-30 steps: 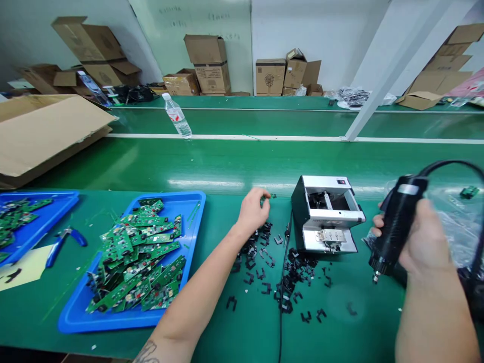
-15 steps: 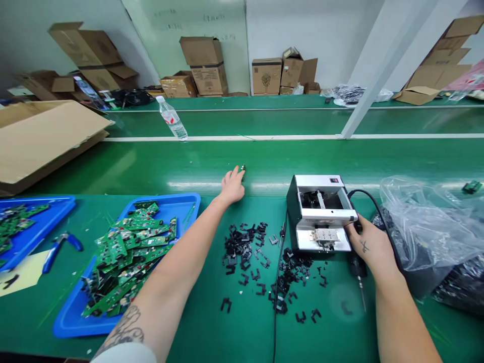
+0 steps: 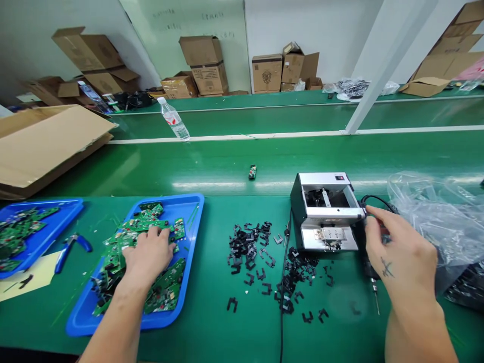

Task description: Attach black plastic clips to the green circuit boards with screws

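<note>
Left hand point(image 3: 149, 254), fingers apart, is on green boards point(image 3: 168, 282) in a blue tray point(image 3: 194, 237) at left; pushing could make the messy heap slide. Right hand point(image 3: 406, 252) is by the machine point(image 3: 327, 214), I can't tell its grip

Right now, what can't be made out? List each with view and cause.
Head view throughout:
- Whether the left hand grips a green circuit board: hidden by its fingers.
- Upper end of the long black screwdriver: partly behind the right hand.
- Outer end of the leftmost blue plastic tray: cut off by left edge.
- Writing on the pale green whiteboard: too faint.
</note>
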A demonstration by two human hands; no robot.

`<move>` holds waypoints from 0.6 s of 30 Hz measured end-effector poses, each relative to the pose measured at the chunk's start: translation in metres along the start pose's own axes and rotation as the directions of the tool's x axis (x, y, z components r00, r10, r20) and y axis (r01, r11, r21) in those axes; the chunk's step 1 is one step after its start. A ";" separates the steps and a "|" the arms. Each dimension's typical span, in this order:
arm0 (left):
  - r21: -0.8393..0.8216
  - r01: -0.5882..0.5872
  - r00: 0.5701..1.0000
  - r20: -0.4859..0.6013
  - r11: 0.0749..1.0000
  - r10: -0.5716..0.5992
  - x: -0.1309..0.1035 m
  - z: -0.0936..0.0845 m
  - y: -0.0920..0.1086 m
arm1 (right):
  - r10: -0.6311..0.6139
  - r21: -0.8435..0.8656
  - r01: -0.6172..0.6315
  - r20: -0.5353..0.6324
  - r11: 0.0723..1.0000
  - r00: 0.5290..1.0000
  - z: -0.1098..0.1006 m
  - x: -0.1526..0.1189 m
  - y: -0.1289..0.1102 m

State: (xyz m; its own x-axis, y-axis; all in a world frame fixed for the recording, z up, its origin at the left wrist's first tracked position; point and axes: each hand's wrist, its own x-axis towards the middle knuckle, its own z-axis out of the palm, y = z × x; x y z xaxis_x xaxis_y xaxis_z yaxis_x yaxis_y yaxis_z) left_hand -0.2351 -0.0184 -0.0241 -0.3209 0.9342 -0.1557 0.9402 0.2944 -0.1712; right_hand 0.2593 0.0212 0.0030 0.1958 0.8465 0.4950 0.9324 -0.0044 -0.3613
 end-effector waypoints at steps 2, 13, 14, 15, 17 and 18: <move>0.091 0.037 0.999 -0.029 0.995 -0.035 -0.003 -0.001 0.005 | -0.203 0.142 0.221 -0.132 0.965 0.970 -0.010 -0.009 -0.021; 0.140 -0.112 0.991 -0.056 0.984 0.121 0.011 -0.004 0.006 | -0.631 0.256 0.582 0.424 0.772 0.650 0.055 -0.078 -0.086; 0.140 -0.117 0.991 -0.053 0.983 0.125 0.014 -0.003 0.005 | -0.605 0.215 0.575 0.434 0.789 0.668 0.062 -0.084 -0.089; 0.137 -0.117 0.991 -0.053 0.984 0.125 0.017 -0.002 0.003 | -0.579 0.172 0.569 0.444 0.804 0.684 0.069 -0.090 -0.092; 0.120 -0.111 0.992 -0.053 0.986 0.118 0.024 0.000 -0.001 | -0.537 0.096 0.560 0.454 0.823 0.711 0.078 -0.098 -0.096; 0.110 -0.104 0.993 -0.044 0.988 0.110 0.028 0.001 -0.003 | -0.527 0.071 0.561 0.455 0.825 0.718 0.081 -0.101 -0.097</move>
State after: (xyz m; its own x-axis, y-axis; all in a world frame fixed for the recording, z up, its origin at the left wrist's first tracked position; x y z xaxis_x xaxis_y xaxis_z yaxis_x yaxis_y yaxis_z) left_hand -0.2468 0.0065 -0.0290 -0.2106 0.9688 -0.1307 0.9502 0.1714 -0.2602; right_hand 0.1245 -0.0213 -0.0760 -0.4886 0.8524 0.1861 0.8577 0.5084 -0.0764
